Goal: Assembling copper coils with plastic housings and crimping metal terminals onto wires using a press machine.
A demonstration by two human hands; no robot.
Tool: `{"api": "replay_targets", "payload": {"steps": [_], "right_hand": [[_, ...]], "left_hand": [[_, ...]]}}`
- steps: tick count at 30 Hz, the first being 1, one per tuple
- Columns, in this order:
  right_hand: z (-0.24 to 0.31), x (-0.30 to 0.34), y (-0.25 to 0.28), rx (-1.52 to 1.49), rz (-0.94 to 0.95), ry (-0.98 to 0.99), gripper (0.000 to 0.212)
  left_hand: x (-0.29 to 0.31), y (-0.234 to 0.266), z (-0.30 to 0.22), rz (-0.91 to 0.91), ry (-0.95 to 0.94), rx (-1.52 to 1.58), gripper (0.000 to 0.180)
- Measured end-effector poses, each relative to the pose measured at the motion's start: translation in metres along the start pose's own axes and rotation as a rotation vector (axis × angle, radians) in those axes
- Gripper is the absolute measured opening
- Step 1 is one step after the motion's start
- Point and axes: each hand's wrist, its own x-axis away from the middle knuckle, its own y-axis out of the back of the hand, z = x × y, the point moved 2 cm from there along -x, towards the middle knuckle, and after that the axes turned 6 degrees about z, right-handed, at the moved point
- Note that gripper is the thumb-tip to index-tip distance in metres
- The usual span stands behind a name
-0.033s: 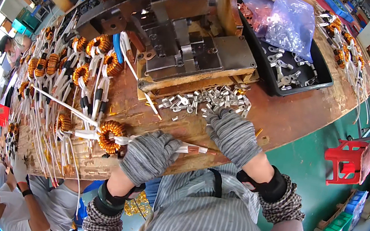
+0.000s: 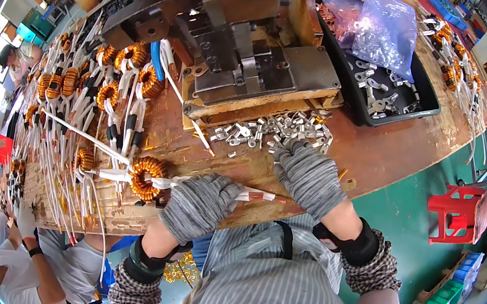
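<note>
Your left hand (image 2: 201, 203) gripped the white leads (image 2: 252, 195) of the copper coil (image 2: 145, 186) on the table (image 2: 367, 150) (probably dense coil, pliant leads, best held near their tips). Your right hand (image 2: 309, 178) was at the metal lugs (image 2: 300, 126); whether it pinched one couldn't be told.

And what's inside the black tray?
The black tray holds loose silver lugs and a translucent bag of silver pieces; anything under the bag is covered.
</note>
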Motion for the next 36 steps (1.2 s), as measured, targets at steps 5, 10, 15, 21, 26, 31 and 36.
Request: {"api": "replay_targets", "payload": {"steps": [5, 10, 15, 21, 26, 31, 36], "right_hand": [[0.005, 0.015, 0.026, -0.429, -0.211, -0.006, 0.021], [0.016, 0.041, 0.029, -1.018, -0.042, -0.187, 0.022], [0.022, 0.056, 0.020, -1.068, 0.006, -0.201, 0.027], [0.030, 0.062, 0.006, -1.223, -0.057, -0.228, 0.025], [0.035, 0.059, 0.006, -1.257, -0.058, -0.190, 0.025], [0.035, 0.060, 0.003, -1.267, -0.092, -0.183, 0.025], [0.034, 0.060, 0.001, -1.307, -0.119, -0.178, 0.024]], "left_hand": [[-0.002, -0.003, 0.000, 0.025, -0.061, 0.031, 0.031], [-0.008, 0.003, -0.005, 0.049, -0.040, 0.163, 0.028], [-0.017, 0.007, -0.001, 0.114, -0.084, 0.447, 0.023], [-0.015, 0.000, 0.006, 0.054, -0.184, 0.438, 0.024], [-0.010, -0.006, 0.006, -0.021, -0.236, 0.341, 0.025], [-0.020, 0.008, 0.004, 0.074, -0.185, 0.616, 0.025], [-0.020, 0.010, 0.007, 0.120, -0.025, 0.803, 0.023]]}}
